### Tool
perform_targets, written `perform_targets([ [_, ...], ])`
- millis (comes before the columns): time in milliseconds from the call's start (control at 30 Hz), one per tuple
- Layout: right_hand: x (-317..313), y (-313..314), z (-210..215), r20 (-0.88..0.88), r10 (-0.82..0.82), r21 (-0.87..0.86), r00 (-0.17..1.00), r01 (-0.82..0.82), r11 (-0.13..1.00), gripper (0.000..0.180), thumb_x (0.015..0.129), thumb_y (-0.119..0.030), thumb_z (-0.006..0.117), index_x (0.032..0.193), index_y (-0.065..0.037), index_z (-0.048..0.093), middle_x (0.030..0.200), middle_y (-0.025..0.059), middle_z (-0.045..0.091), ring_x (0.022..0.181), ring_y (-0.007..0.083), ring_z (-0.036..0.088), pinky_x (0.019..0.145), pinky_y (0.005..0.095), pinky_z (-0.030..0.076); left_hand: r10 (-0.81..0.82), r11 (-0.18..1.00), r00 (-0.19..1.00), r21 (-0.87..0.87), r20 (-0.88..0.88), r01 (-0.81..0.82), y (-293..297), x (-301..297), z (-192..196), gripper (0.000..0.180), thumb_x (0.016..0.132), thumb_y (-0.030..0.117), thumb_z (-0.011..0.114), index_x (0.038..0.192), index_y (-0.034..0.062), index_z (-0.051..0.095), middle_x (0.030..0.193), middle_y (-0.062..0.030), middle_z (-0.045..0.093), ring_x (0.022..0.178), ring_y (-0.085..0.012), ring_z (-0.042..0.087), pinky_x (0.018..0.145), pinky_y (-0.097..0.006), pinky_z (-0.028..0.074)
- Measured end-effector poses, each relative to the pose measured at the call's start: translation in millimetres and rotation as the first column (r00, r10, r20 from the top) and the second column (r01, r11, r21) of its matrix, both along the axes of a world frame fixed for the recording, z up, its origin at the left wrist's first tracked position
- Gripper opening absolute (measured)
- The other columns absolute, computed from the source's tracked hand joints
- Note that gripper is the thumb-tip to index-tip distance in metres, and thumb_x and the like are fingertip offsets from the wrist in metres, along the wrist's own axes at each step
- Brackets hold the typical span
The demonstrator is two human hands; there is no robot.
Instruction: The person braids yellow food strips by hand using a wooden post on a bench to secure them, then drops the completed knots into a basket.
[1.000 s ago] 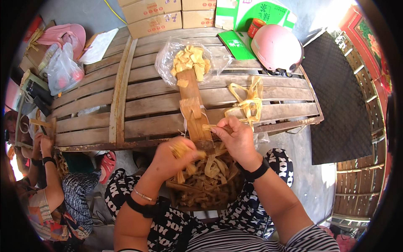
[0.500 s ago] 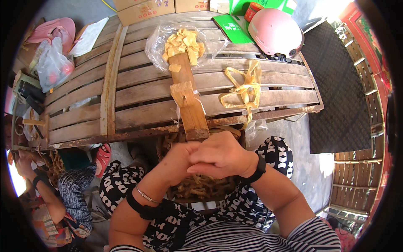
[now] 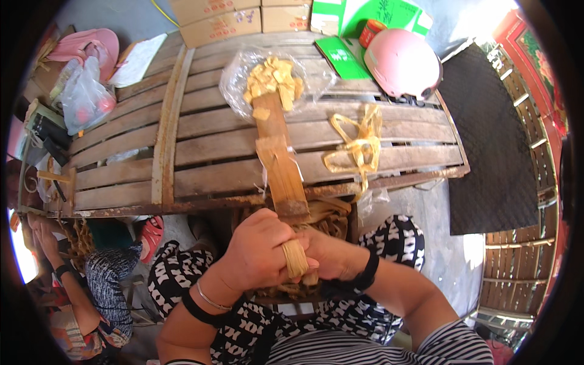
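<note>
Below the table's front edge, my left hand [image 3: 258,248] and my right hand [image 3: 333,252] meet, both closed. Between them shows a tan, ribbed, folded strip [image 3: 295,258] that both hands grip; its exact kind is unclear, and the right fingers are partly hidden by it. Just beyond the hands is the near end of a narrow wooden plank [image 3: 287,185], which has a raised wooden block [image 3: 274,148] across it, tied with white string. Under my hands stands a container of brown, curled strips [image 3: 333,220], largely covered by my arms.
On the slatted table [image 3: 219,161] lie a clear plastic bag [image 3: 234,91] of yellow chunks [image 3: 274,79], a knotted yellow plastic bag [image 3: 363,146] and a pink helmet [image 3: 404,64]. Cardboard boxes [image 3: 222,29] line the back. At the left, another person's arm [image 3: 76,298] is visible.
My hands have turned over: the right one lay on top before, and now the left is foremost. The tan strip has come into sight between them. The whole view has shifted slightly.
</note>
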State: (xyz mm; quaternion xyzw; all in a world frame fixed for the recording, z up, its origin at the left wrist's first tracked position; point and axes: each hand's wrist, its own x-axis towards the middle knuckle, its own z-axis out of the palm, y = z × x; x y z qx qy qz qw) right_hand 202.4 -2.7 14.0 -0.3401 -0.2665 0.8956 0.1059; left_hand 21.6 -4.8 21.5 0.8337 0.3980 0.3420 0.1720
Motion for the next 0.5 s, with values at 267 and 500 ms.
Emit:
perform_targets([
  [267,7.7,21.5,-7.4,-0.064,-0.399,0.721,0.915,0.318,0.616,0.017,0.094,-0.019,0.065,0.098,-0.002,0.068,0.085,0.0036,0.069,0.065,0.0125,0.060,0.059,0.0254,0.049,0.306,0.945,0.952,-0.124,0.006,-0.303,2.8,4.7,-11.3,0.028,0.080,0.020,0.072,0.106,0.0098,0.071,0.124,-0.0105,0.060,0.114,-0.0271,0.058,0.100,-0.048,0.038],
  [500,15.5,21.8,-11.6,0.376,-0.286,0.923,0.881,-0.383,0.032,0.029,0.095,-0.032,0.061,0.098,-0.004,0.067,0.070,0.0164,0.060,0.060,0.0248,0.060,0.059,0.0340,0.049,0.162,0.975,0.976,-0.132,-0.146,-0.181,-0.9,7.1,-22.3,0.017,0.079,0.006,0.068,0.095,0.0026,0.068,0.122,-0.0112,0.062,0.114,-0.0286,0.058,0.098,-0.047,0.041],
])
